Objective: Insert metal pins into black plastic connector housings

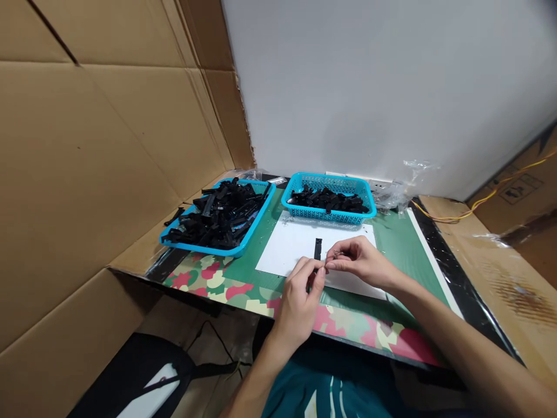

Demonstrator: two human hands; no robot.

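A narrow black plastic strip [318, 248] stands out from the fingers of my left hand [301, 290], which is closed on its near end over the white sheet. My right hand [361, 261] is beside it, thumb and index finger pinched together almost against my left fingertips. Small thin silvery bits [335, 254] show in the curl of my right fingers; their exact kind is too small to make out. Beneath both hands lies the white paper sheet [278, 247].
A wide blue tray [235, 252] heaped with black plastic parts stands at the left. Behind the sheet is a blue perforated basket [331, 216] of black pieces. Clear plastic bags [394, 197] lie at the back right. Cardboard [108, 145] walls the left side.
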